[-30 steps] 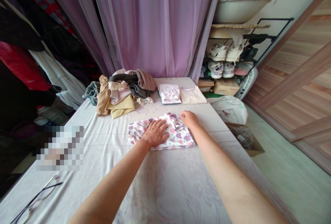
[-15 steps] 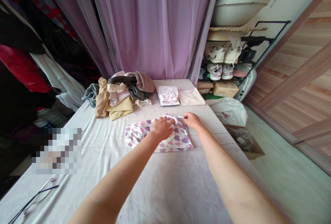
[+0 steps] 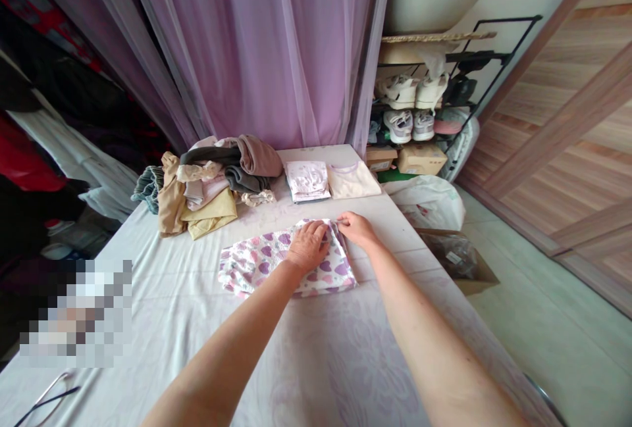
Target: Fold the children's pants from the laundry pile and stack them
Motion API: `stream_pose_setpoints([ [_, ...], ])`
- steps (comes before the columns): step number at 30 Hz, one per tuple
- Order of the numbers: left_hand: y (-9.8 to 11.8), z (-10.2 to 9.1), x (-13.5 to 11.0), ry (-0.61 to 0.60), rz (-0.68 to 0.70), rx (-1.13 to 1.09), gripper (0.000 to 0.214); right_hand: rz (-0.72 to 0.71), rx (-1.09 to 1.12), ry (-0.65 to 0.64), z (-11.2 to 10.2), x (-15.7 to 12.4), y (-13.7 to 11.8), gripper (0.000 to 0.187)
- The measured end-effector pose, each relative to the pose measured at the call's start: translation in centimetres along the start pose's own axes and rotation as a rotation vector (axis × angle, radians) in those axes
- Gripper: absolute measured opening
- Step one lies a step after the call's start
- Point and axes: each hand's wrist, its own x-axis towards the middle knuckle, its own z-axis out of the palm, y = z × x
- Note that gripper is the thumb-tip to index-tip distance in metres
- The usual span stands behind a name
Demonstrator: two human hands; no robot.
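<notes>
A white garment with purple and pink hearts (image 3: 257, 262) lies partly folded on the white cloth-covered table (image 3: 316, 361). My left hand (image 3: 306, 248) rests palm down on its right half, fingers together at the far edge. My right hand (image 3: 356, 228) pinches the garment's far right corner, fingers closed on the fabric.
A heap of unfolded clothes (image 3: 212, 180) sits at the table's far left. Two folded garments (image 3: 309, 180) (image 3: 353, 179) lie at the far edge. Purple curtain behind. A shoe rack (image 3: 419, 104), boxes and a white bag (image 3: 427, 200) stand right of the table. Glasses (image 3: 42, 401) lie near left.
My left hand moved from the garment's middle to its far right edge, close to my right hand. The camera shifted, so everything sits further left.
</notes>
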Motion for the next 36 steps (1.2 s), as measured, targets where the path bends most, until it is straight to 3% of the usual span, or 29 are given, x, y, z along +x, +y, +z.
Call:
stream_pose_setpoints([
  [6, 0.2, 0.4, -0.3, -0.024, 0.002, 0.01, 0.047, -0.03, 0.033, 0.029, 0.2, -0.2, 0.7, 0.024],
  [13, 0.5, 0.3, -0.3, -0.049, -0.002, 0.039, 0.044, -0.09, 0.24, -0.02, 0.6, -0.5, 1.6, 0.03],
  [19, 0.5, 0.4, -0.4, -0.043, 0.005, 0.055, 0.041, -0.102, 0.084, 0.058, 0.5, 0.0, 1.1, 0.026],
  [28, 0.6, 0.1, -0.5, -0.085, 0.05, 0.078, 0.039, -0.341, -0.089, 0.192, 0.8, -1.6, 1.0, 0.027],
  [36, 0.6, 0.0, -0.4, -0.144, 0.086, 0.05, 0.039, -0.126, -0.191, 0.231, 0.8, -1.9, -0.3, 0.023],
])
